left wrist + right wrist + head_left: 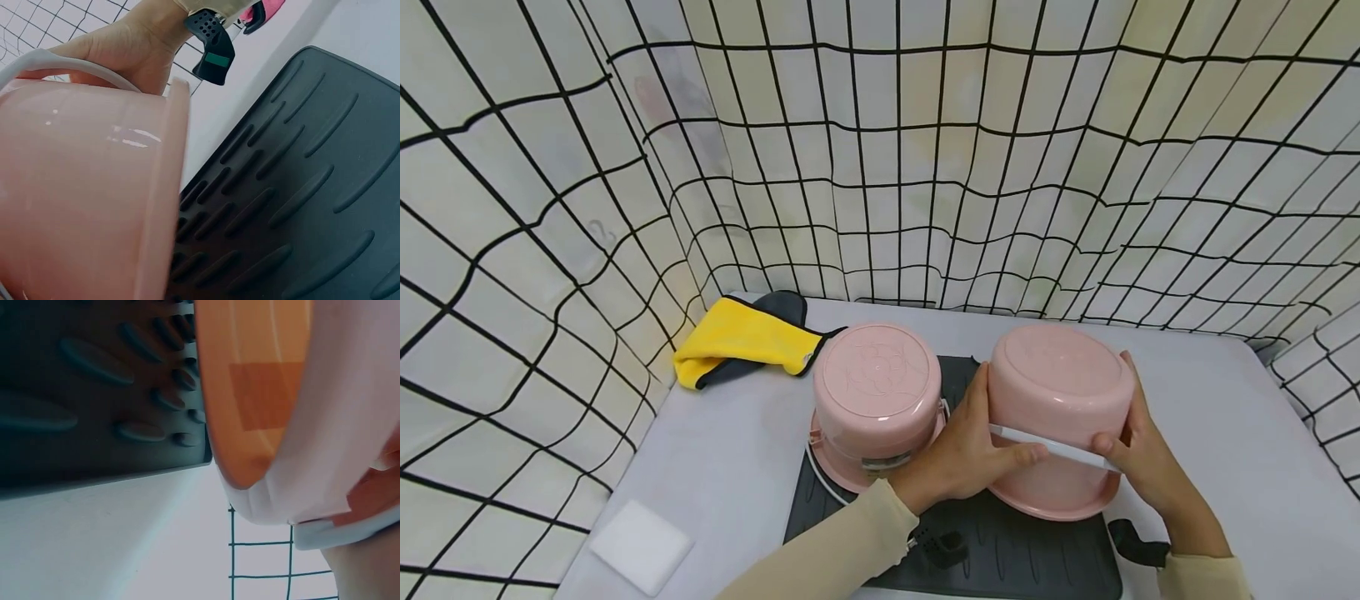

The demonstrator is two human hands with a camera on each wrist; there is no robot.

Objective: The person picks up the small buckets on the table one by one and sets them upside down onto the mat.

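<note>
Both hands hold an upside-down pink bucket (1063, 383) over the right part of a dark ribbed mat (1030, 558). My left hand (958, 454) grips its left side, the thumb lying across the white handle (1052, 447). On the opposite side my right hand (1146, 458) grips the wall, thumb near the handle's end. The bucket leans, and in the right wrist view its inside (256, 381) shows past the rim, above the mat. A second, smaller pink bucket (877, 375) stands upside down to the left, close to my left forearm.
A yellow and dark grey cloth (741, 337) lies folded at the back left of the white table (722, 467). Near the front left edge is a white sponge-like block (642, 547). Black wire grid (898, 183) encloses the back and sides.
</note>
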